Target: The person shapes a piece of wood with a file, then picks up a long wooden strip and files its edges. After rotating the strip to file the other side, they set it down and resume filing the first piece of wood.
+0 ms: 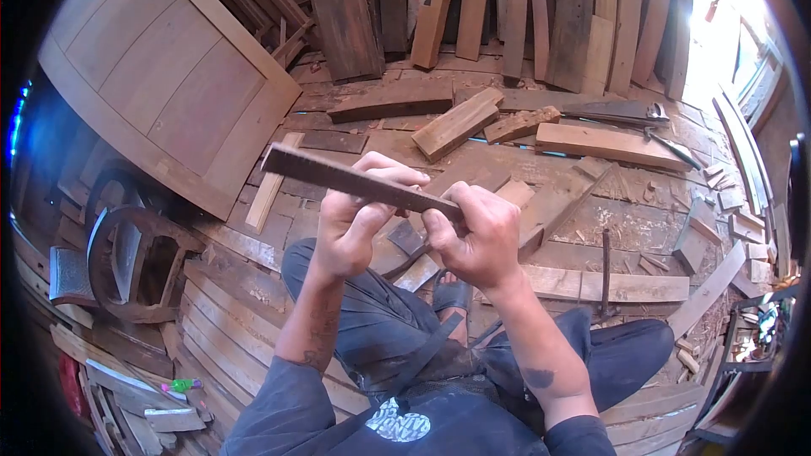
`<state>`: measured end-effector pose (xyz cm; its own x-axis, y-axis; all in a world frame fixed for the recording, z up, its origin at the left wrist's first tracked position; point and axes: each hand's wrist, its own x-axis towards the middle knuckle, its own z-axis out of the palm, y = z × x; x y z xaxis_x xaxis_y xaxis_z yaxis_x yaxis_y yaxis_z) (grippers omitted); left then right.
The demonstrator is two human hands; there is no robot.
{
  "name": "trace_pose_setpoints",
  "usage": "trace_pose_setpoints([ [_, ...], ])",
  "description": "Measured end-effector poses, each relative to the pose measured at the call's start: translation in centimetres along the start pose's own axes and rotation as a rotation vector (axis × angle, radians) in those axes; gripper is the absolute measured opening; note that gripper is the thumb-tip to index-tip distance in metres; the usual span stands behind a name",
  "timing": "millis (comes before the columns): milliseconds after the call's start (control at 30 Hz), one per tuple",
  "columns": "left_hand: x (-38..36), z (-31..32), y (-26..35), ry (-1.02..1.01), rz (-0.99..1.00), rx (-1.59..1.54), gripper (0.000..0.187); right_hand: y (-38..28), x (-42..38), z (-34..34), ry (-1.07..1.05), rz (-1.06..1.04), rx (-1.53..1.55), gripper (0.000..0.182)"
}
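A long, flat, dark brown bar with a finely notched edge [317, 171], which looks like a rusty file, is held up slantwise in front of my chest. My left hand [348, 232] is closed around its middle, with the fingers partly behind it. Its right end is pinched between the thumb and curled fingers of my right hand [480, 232]. The bar's left end sticks out free past my left hand. Below are my crossed legs and a sandalled foot [452, 294] on the floor.
A panelled wooden door [169, 67] leans at the left, above a curved wooden frame [139, 262]. Boards [393, 8] stand along the back. A handsaw [617, 110], wooden blocks [460, 124] and a hammer [606, 274] lie on the plank floor. Offcuts [697, 241] are scattered at right.
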<state>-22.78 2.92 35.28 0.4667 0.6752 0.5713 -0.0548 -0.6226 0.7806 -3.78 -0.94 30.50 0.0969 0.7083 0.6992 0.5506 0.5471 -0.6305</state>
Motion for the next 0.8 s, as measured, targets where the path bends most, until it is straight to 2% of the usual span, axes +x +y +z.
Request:
trace_pose_setpoints([
  [200,-0.4,0.4,-0.5,0.062,0.068,-0.003,0.037,0.5,-0.3,-0.4,0.026,-0.033,-0.078,0.033],
  [300,0.2,-0.1,-0.2,0.086,0.075,-0.001,0.037,5.4,-3.9,-0.7,0.029,0.141,-0.082,0.028],
  [367,0.6,-0.6,0.2,0.107,0.083,-0.029,0.035,9.3,-8.2,-1.3,0.031,0.374,-0.048,0.027],
  [433,0.6,-0.7,0.9,0.147,0.068,-0.070,0.026,13.0,-13.2,-2.7,-0.007,0.588,-0.020,0.033],
  [500,0.7,-0.7,1.8,0.176,0.031,-0.051,0.019,16.3,-17.7,-3.4,0.048,0.619,-0.036,0.041],
  [600,1.0,-0.3,2.8,0.219,-0.045,0.068,0.024,17.8,-19.4,-3.8,0.175,0.855,0.106,0.050],
  [667,1.2,0.3,2.9,0.251,-0.091,0.139,0.033,18.4,-19.1,-3.9,0.258,0.895,0.260,0.055],
  [800,1.0,-0.4,2.4,0.236,-0.101,0.048,0.032,18.0,-18.3,-4.4,0.276,0.889,0.324,0.056],
])
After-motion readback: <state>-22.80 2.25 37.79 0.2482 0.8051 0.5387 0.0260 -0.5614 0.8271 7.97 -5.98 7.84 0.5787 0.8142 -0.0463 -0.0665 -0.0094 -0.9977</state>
